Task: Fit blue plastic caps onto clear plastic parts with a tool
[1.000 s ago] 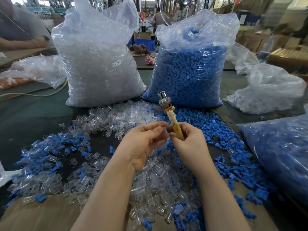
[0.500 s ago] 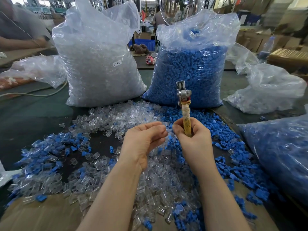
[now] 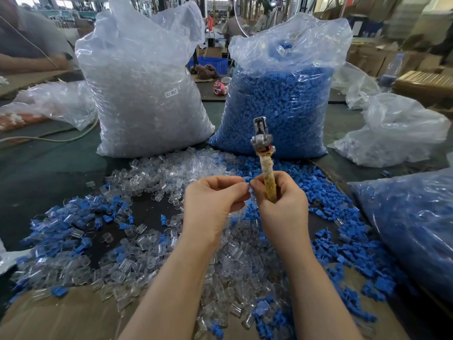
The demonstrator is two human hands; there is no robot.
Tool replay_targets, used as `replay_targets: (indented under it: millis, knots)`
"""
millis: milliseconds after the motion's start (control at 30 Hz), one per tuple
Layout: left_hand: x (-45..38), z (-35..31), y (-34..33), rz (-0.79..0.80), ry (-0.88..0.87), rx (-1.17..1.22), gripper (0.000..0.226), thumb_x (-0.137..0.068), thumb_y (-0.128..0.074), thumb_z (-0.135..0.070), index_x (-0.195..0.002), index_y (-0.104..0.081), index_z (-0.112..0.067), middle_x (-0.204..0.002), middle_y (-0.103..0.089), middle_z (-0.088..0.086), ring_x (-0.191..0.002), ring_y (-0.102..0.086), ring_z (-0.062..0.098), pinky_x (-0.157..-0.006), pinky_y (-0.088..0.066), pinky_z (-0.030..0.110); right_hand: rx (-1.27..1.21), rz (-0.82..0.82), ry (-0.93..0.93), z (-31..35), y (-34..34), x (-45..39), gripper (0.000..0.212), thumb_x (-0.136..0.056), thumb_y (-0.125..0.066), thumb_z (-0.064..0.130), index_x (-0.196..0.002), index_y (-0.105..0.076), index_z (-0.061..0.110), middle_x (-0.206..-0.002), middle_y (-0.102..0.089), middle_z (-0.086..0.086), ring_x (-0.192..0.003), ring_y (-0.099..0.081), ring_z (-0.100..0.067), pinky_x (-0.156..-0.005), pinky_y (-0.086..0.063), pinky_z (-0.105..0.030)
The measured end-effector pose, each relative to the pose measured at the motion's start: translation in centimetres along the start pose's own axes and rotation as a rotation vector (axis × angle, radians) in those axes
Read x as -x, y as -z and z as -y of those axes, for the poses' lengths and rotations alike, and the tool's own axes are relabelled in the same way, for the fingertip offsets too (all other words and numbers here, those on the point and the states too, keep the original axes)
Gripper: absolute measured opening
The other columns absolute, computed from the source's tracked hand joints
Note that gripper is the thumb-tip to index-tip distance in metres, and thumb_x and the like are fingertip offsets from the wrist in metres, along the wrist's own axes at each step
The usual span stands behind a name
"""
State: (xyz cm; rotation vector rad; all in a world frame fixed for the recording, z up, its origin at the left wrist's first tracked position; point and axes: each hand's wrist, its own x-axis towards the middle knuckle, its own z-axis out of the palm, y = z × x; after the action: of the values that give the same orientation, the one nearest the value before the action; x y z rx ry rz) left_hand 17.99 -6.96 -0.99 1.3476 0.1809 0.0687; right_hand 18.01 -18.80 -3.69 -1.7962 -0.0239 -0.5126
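The tool (image 3: 266, 165) stands nearly upright, its grey metal head (image 3: 261, 133) uppermost and its handle wrapped in worn yellowish tape. Just left of the handle's lower part a small blue cap (image 3: 247, 179) shows, largely hidden. Below and left of the tool loose clear plastic parts (image 3: 235, 256) lie heaped; blue caps (image 3: 343, 251) spread to its right and below. A further mix of clear and blue pieces (image 3: 61, 231) lies far left of the tool
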Motion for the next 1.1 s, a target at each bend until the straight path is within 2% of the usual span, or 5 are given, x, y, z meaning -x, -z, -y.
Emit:
replay_targets:
  millis: [367, 600, 667, 800, 1100]
  knots:
    - [0.2, 0.3, -0.2, -0.091, -0.257, -0.311, 0.017, -0.076, -0.082, -0.009, -0.074, -0.075, -0.025, -0.070, -0.074, -0.007, -0.069, -0.072, 0.010, -0.071, -0.061, 0.031, 0.018, 0.017, -0.002, 0.3, -0.1, -0.1, 0.012, -0.091, -0.066, 0.021, -0.081, -0.063, 0.026, -0.058, -0.057, 0.011, -0.051, -0.045, -0.002, -0.048, -0.037, -0.016]
    - [0.0, 0.5, -0.2, -0.117, -0.319, -0.371, 0.012, -0.078, -0.083, -0.017, -0.074, -0.074, -0.025, -0.068, -0.073, -0.010, -0.066, -0.070, 0.006, -0.066, -0.059, 0.024, -0.001, 0.107, -0.032, 0.5, 0.3, -0.3, 0.010, -0.091, -0.065, 0.018, -0.083, -0.064, 0.023, -0.057, -0.055, 0.005, -0.051, -0.044, -0.006, -0.047, -0.038, -0.026]
    - [-0.1, 0.6, -0.1, -0.114, -0.313, -0.359, 0.010, -0.080, -0.080, -0.014, -0.076, -0.074, -0.021, -0.069, -0.073, -0.008, -0.066, -0.070, 0.007, -0.065, -0.059, 0.023, -0.014, 0.151, -0.052, 0.5, 0.5, -0.3, 0.011, -0.091, -0.065, 0.017, -0.083, -0.064, 0.025, -0.063, -0.058, -0.003, -0.055, -0.048, -0.009, -0.051, -0.043, -0.032]
    - [-0.5, 0.5, 0.3, -0.080, -0.253, -0.208, 0.009, -0.086, -0.073, -0.006, -0.081, -0.071, -0.013, -0.068, -0.073, -0.002, -0.064, -0.070, 0.006, -0.062, -0.054, 0.015, 0.017, 0.304, -0.132, 0.1, 1.7, -0.6, 0.008, -0.089, -0.065, 0.017, -0.089, -0.058, 0.020, -0.072, -0.051, -0.003, -0.058, -0.044, -0.007, -0.054, -0.041, -0.020]
    - [-1.1, 0.0, 1.8, -0.084, -0.275, -0.014, 0.011, -0.090, -0.066, -0.001, -0.083, -0.068, -0.009, -0.065, -0.070, -0.003, -0.063, -0.067, 0.008, -0.064, -0.055, 0.018, 0.190, 0.562, -0.206, -0.3, 3.3, -0.8, 0.036, -0.068, -0.061, 0.033, -0.098, -0.052, 0.016, -0.082, -0.044, -0.005, -0.067, -0.041, -0.016, -0.063, -0.034, -0.034]
